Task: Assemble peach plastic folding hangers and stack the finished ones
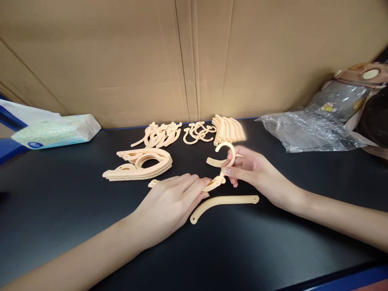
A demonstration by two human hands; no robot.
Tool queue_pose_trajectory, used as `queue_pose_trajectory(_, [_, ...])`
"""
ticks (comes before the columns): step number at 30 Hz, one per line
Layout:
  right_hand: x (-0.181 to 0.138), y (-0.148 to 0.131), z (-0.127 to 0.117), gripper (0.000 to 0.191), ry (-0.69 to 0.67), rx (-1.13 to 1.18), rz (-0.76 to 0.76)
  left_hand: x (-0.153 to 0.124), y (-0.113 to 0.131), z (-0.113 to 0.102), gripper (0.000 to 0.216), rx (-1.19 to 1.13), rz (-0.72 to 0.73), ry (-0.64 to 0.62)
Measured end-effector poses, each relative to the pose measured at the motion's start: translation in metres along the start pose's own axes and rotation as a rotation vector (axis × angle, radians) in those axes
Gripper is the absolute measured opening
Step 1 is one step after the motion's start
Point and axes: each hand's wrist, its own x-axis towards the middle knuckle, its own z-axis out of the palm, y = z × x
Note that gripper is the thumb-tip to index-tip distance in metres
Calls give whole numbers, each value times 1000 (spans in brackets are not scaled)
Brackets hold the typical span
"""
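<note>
My left hand (172, 202) is closed on a cream plastic hanger arm (214, 185), whose far end (153, 183) shows past my knuckles. Between the thumb and fingers of my right hand (256, 167) is a cream hanger hook (232, 153), its curve facing up and left. The hook's base meets the right end of the arm; whether they are joined I cannot tell. Behind the hook, another cream piece (214, 162) is partly covered by my right fingers. A loose curved hanger bar (224, 201) lies on the black table just in front of my hands.
Left of centre sits a stack of folded hangers (139, 173). Along the back lie piles of hanger arms (162, 136), hooks (194, 133) and curved bars (228, 128). A tissue pack (66, 130) is at the left; clear plastic wrap (309, 131) and a bag (339, 99) are at the right. Cardboard (136, 60) stands behind.
</note>
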Motion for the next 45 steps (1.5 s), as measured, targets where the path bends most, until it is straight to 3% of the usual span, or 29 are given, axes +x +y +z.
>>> queue_pose_trajectory(6, [-1, -1, 1, 24, -1, -9, -15, 1, 0, 0, 24, 35, 30, -17])
queue_pose_trajectory(13, [-1, 8, -1, 42, -3, 37, -75, 2, 0, -1, 29, 58, 43, -54])
queue_pose_trajectory(28, [-1, 2, -1, 38, 3, 60, -11, -1, -2, 2, 23, -7, -3, -51])
queue_pose_trajectory(45, [-2, 3, -6, 38, -121, 89, 10, 0, -2, 2, 16, -86, -16, -61])
